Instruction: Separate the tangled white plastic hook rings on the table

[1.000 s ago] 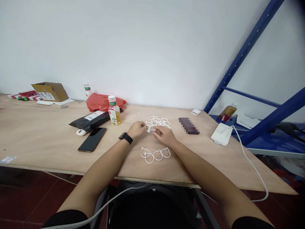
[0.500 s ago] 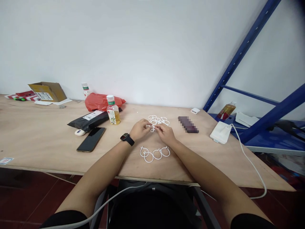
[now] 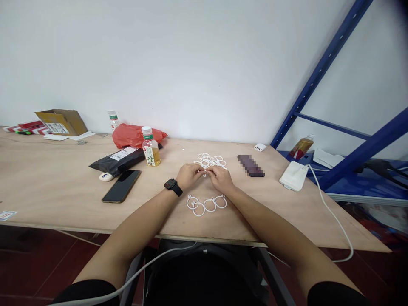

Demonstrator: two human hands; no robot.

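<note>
My left hand (image 3: 190, 175), a black watch (image 3: 173, 185) on its wrist, and my right hand (image 3: 220, 178) meet fingertip to fingertip above the table. Both are closed in a pinch on a small white plastic ring (image 3: 205, 174), of which only a bit shows between the fingers. Just beyond the fingertips lies a loose pile of white plastic rings (image 3: 213, 160). Closer to the table's front edge, between my forearms, several similar rings (image 3: 210, 205) with small tabs lie in a row, two of them overlapping.
Left on the wooden table (image 3: 63, 187) are a phone (image 3: 121, 186), a black package (image 3: 119, 160), a drink bottle (image 3: 150, 146), a red bag (image 3: 127, 137) and an open carton (image 3: 65, 122). To the right are a pixelated dark object (image 3: 251, 165), a white power bank (image 3: 293, 176) with cable, and a blue rack (image 3: 318, 76).
My hands have drawn closer together, and the ring between them is now mostly covered by the fingers. The view has shifted very slightly; the rings on the table have stayed put.
</note>
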